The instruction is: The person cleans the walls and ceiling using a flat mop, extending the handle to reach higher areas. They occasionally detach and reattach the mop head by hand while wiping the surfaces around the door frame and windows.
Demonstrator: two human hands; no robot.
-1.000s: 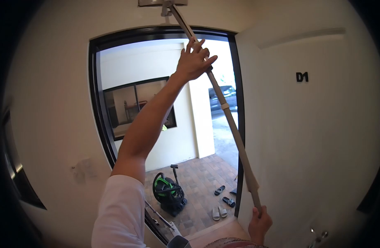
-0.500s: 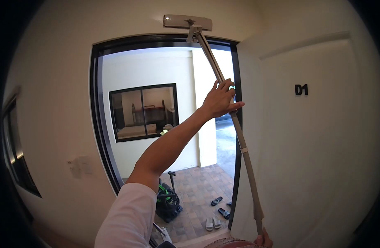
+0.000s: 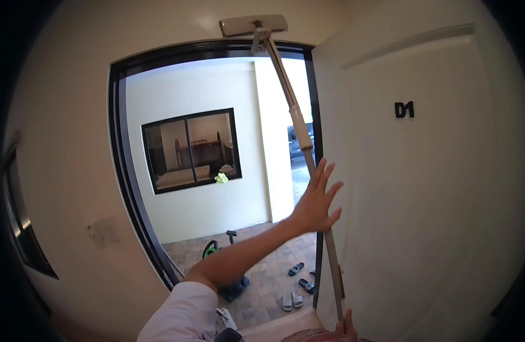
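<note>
My L hand (image 3: pixel 315 210) is open w/ fingers spread, at the mid part of the pole (image 3: pixel 333 265), palm contact unclear; my R hand (image 3: pixel 347 329) is at the pole's lower end, partly cut off, so can't tell if it's closed. Pole tilts up L to the flat mop head (image 3: pixel 236 26), above the dk door frame (image 3: pixel 122 131), w/ the D1 door (image 3: pixel 410 194) on the R.

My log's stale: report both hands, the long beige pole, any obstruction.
Left hand open, fingers spread at long beige pole. Right hand low on pole, grip unclear. Pole's flat rectangular head above black doorframe; white panelled door close by.
</note>
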